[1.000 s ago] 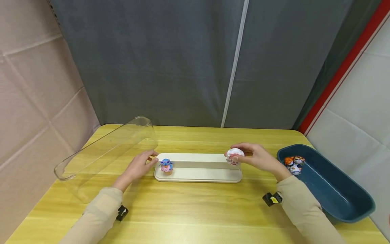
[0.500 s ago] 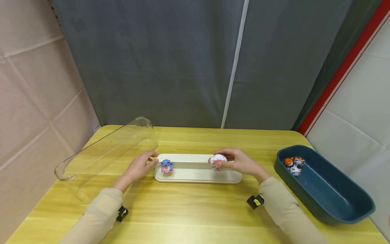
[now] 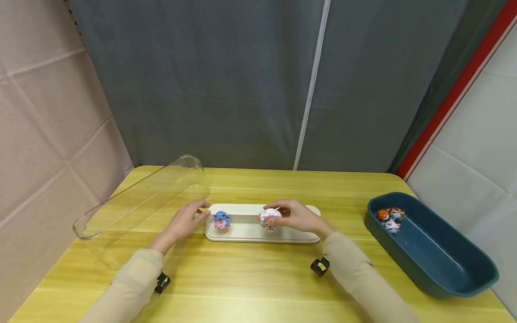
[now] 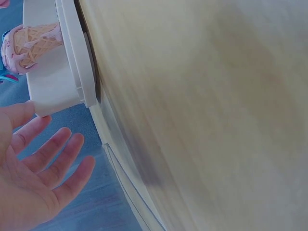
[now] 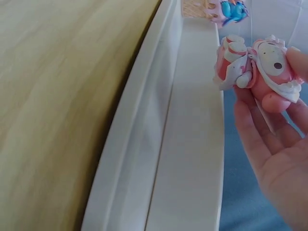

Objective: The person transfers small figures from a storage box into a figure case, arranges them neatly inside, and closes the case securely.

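A long white tray (image 3: 262, 237) lies mid-table. At its left end stands a blue figure on an ice-cream cone (image 3: 221, 220), whose cone (image 4: 36, 42) also shows in the left wrist view. My left hand (image 3: 199, 211) rests with straight fingers (image 4: 57, 154) at the tray's left end (image 4: 60, 82), holding nothing. My right hand (image 3: 278, 215) pinches a pink-and-white figure (image 3: 269, 218) just above the tray's middle. In the right wrist view this figure (image 5: 260, 67) sits between thumb and fingers (image 5: 262, 139) over the tray floor (image 5: 192, 144), with the blue figure (image 5: 231, 9) farther along.
A clear plastic cover (image 3: 141, 197) lies tilted at the table's left. A dark blue bin (image 3: 434, 253) stands at the right with several small figures (image 3: 389, 217) at its far end. A grey curtain hangs behind the table.
My right hand has carried the pink-and-white figure leftwards, from over the tray's right end to its middle. The left hand and blue figure have stayed put.
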`<state>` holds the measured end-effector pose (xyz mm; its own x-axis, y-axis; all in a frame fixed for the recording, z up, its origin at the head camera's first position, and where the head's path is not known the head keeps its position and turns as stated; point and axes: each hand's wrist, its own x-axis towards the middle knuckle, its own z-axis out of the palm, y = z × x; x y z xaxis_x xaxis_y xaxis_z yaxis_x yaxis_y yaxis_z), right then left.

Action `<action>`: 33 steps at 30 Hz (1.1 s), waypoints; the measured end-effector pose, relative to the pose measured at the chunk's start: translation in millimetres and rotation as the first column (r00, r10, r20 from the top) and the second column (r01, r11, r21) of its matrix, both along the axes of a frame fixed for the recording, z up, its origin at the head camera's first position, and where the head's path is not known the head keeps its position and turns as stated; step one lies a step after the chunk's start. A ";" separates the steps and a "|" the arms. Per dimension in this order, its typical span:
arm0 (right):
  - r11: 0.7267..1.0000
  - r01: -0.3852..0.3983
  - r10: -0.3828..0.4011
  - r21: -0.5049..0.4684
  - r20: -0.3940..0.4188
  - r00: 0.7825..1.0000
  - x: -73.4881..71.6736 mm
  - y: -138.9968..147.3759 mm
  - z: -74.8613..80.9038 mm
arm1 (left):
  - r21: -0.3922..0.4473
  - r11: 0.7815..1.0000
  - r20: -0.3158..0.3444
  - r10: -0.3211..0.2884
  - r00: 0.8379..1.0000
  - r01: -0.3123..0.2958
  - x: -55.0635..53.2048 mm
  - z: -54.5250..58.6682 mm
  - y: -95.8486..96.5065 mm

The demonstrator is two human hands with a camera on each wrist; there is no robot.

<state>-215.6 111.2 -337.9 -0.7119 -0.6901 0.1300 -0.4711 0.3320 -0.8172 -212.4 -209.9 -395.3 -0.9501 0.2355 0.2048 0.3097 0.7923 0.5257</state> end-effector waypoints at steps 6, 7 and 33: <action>0.999 -0.042 0.042 -0.004 0.006 0.999 -1.8 -12.0 -3.8 | 0.003 1.000 -0.007 0.000 1.000 0.000 -0.3 0.6 0.5; 0.999 -0.042 0.042 0.001 0.001 0.999 -1.5 -13.8 -3.6 | 0.002 1.000 -0.008 -0.001 1.000 0.001 -0.4 0.6 0.5; 0.999 0.032 -0.034 -0.020 -0.153 0.988 -12.9 -50.3 -56.2 | -0.004 1.000 -0.010 -0.008 1.000 0.008 -0.3 -1.4 -0.8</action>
<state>-228.4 60.9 -394.0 -0.7050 -0.6632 0.2512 -0.5805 0.3363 -0.7416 -212.7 -210.7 -396.7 -0.9461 0.2437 0.2133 0.3211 0.7922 0.5190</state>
